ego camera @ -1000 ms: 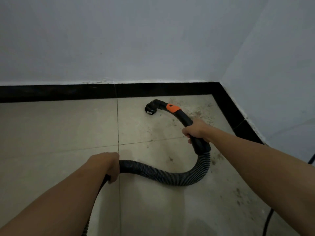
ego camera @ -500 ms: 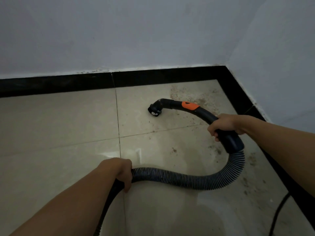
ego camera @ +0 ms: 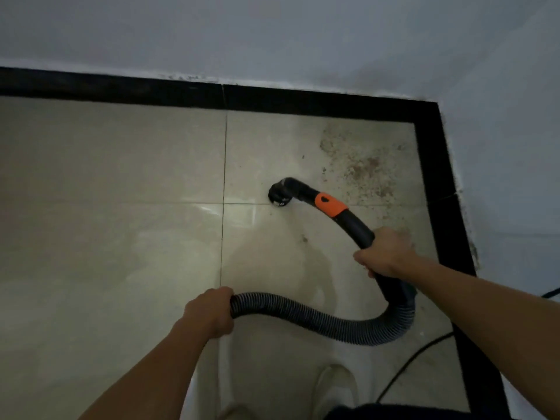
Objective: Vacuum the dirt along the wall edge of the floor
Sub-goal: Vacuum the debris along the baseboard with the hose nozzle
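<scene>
The right hand (ego camera: 383,253) grips the curved black vacuum handle (ego camera: 357,225), fingers curled round it. The left hand (ego camera: 209,313) holds the ribbed hose (ego camera: 318,321) at near centre, fingers wrapped close together. The nozzle (ego camera: 278,195) points down at the tiled floor (ego camera: 121,177), just left of the dirt (ego camera: 360,168) spread in the far right corner beside the black skirting (ego camera: 303,101)

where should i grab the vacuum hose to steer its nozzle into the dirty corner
Probably the stiff curved handle behind the orange collar, taken from above in a full wrap, where the right hand grips it. It holds its curve, so it aims the nozzle at the dirt. The ribbed hose in the left hand bends and only carries slack.
</scene>
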Available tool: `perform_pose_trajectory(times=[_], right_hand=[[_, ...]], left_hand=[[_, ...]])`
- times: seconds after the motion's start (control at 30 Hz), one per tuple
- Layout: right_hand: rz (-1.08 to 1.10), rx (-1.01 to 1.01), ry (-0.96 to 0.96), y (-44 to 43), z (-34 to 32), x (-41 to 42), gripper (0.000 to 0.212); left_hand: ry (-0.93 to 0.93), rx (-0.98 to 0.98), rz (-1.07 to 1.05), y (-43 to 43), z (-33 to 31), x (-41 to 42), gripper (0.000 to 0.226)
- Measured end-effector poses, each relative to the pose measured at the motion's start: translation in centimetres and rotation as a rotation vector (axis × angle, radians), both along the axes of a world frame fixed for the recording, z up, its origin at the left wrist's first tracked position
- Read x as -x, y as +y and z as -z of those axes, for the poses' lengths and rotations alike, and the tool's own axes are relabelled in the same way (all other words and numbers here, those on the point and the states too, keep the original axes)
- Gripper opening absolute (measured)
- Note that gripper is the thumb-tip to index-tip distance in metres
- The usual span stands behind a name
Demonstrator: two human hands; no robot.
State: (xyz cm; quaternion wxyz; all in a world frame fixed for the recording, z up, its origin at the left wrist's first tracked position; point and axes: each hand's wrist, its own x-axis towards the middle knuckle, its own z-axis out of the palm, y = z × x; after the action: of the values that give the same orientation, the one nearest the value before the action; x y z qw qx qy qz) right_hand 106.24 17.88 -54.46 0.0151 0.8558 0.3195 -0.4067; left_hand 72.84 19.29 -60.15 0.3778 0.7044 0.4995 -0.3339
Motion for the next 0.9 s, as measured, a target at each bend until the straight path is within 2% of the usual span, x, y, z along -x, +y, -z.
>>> perform_pose_trajectory(times=[0.23,0.5,0.63,0.8,0.9], right_hand=[[0.173,0.065,0.051,-6.8,-3.8,0.8,0.016],[0.211,0.151,0.080,-11.9,-5.3,3.6,0.015],[0.110,0.106,0.120,-7.3,-5.1,3.5,0.015],[0.374,-0.020,0.078,3.7,-2.6,2.2,0.036],[0.250,0.007,0.123,7.2,-2.2,3.3,0.038]], left_hand=[[0.020,-0.076,-0.021,-3.0,-8.0,1.2,0.026],[0.064,-0.096,-0.062,-5.9,-11.5,2.2,0.025],[0.046,-0.120,-0.203,-5.9,-12.0,2.7,0.021],[0.082,-0.223,-0.537,-3.5,-11.3,4.7,0.025],[0.103,-0.201,-0.563,-2.7,-10.9,5.1,0.024]])
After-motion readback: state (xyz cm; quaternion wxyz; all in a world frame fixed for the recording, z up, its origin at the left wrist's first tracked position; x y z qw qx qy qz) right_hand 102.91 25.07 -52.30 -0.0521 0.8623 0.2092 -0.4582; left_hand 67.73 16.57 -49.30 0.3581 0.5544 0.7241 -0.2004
